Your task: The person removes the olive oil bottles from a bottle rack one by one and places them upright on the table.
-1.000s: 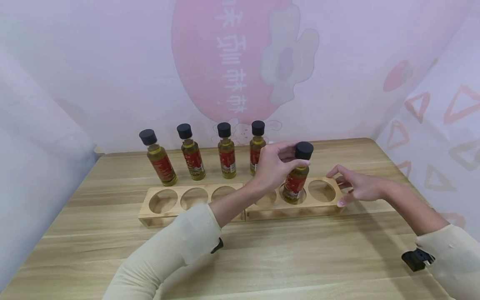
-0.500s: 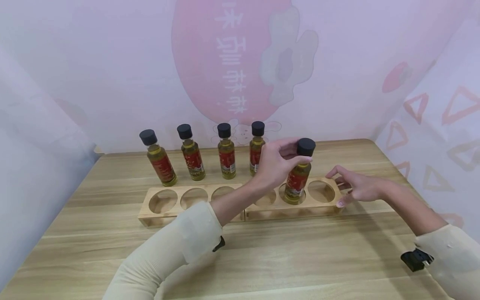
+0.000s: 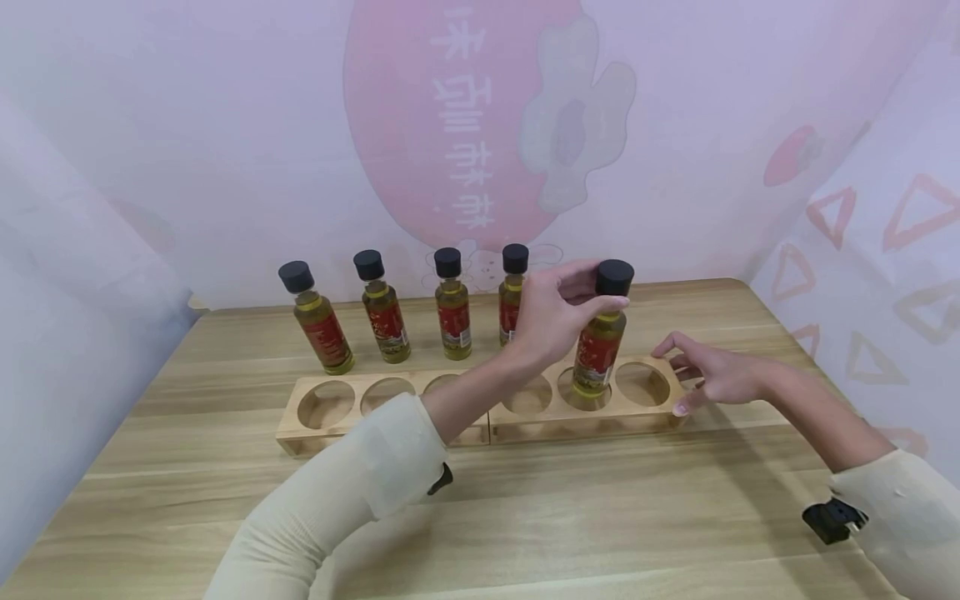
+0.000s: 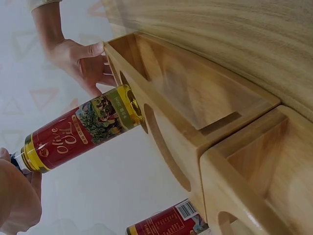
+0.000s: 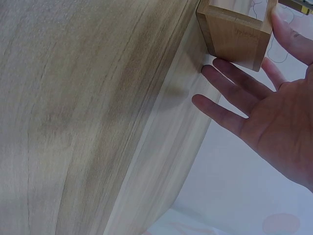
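Note:
An olive oil bottle [image 3: 598, 354] with a red label and black cap is pinched near its cap by my left hand [image 3: 546, 312]. Its base is at the middle hole of the right-hand wooden rack [image 3: 577, 427]; the left wrist view shows the lower end [image 4: 129, 105] right at the hole's edge, the bottle leaning slightly. My right hand [image 3: 716, 373] holds that rack's right end, thumb at the front corner and index finger at the back one. In the right wrist view its other fingers [image 5: 230, 88] spread beside the end panel [image 5: 232, 39].
A second rack [image 3: 288, 425] with round holes stands end to end with the first, on the left. Behind them several similar bottles, such as the leftmost bottle [image 3: 324, 333], stand in a row on the wooden table [image 3: 570, 517]. A printed curtain [image 3: 262, 150] hangs behind.
My left hand has raised the olive oil bottle slightly, so its base sits higher in the rack's hole. My right hand stays at the rack's end.

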Motion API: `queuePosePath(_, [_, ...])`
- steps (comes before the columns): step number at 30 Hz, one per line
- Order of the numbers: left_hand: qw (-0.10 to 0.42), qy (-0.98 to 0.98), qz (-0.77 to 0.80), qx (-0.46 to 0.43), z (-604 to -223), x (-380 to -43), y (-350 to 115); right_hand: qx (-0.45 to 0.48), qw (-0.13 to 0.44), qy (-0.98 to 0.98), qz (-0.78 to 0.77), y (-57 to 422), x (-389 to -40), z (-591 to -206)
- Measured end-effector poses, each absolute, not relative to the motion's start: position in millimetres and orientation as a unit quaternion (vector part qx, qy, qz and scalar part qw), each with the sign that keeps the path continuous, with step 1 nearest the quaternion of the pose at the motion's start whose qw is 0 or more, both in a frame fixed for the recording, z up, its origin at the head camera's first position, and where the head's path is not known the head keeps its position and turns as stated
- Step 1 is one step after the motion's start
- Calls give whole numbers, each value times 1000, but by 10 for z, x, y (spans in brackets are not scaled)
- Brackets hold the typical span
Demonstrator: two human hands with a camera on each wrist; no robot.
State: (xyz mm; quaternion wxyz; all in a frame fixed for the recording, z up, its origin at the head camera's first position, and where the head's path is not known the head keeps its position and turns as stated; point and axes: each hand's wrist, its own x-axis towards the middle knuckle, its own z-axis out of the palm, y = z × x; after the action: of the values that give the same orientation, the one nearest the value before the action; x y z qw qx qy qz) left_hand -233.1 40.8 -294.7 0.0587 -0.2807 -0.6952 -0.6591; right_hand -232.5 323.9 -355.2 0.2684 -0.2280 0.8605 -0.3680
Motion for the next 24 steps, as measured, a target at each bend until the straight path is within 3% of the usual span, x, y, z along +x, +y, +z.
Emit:
queuePosePath(12, [97,-693,-653,-290,-2815,-2391,433,-229,263,861,-370,3239,-2327,-3554])
queuePosePath(24, [93,-700,-639,-306,-2742,-2467,519,-233,262,860,-372,3239,-2326,-3552])
